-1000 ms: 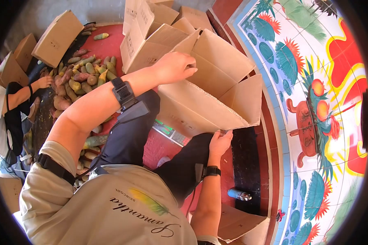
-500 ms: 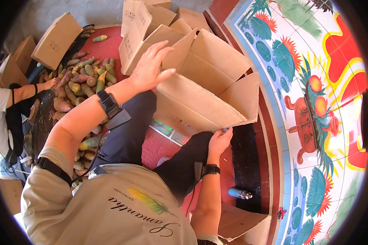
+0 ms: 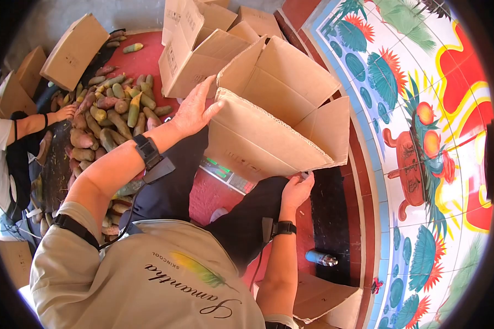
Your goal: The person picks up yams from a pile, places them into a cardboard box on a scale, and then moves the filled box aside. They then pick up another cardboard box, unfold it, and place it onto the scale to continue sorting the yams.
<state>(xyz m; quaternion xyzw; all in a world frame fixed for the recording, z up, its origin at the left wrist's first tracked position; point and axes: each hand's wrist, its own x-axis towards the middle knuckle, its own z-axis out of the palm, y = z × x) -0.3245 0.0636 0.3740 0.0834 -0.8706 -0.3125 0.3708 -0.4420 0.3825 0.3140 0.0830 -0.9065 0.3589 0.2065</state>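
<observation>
An open cardboard box (image 3: pixel 258 134) stands in front of me, its flaps up, over a digital scale (image 3: pixel 225 174) with green-lit displays. My left hand (image 3: pixel 191 112) is open at the box's left corner, fingers stretched up along the edge and thumb apart. Below the box's near right corner, my right hand (image 3: pixel 296 193) is closed in a pinch, thumb and fingertips together. A small greyish bit shows at those fingertips; I cannot tell what it is. The inside floor of the box is hidden by its near wall.
A heap of sweet potatoes (image 3: pixel 115 109) lies on the left, where another person's hand (image 3: pixel 67 112) reaches in. More cartons (image 3: pixel 195 60) stand behind my box. A metal flask (image 3: pixel 321 257) lies at right, near another carton (image 3: pixel 326 296) and the painted tile wall (image 3: pixel 406 164).
My left hand has moved down and left, from over the box's rim to beside its left corner. My right hand stays nearly where it was.
</observation>
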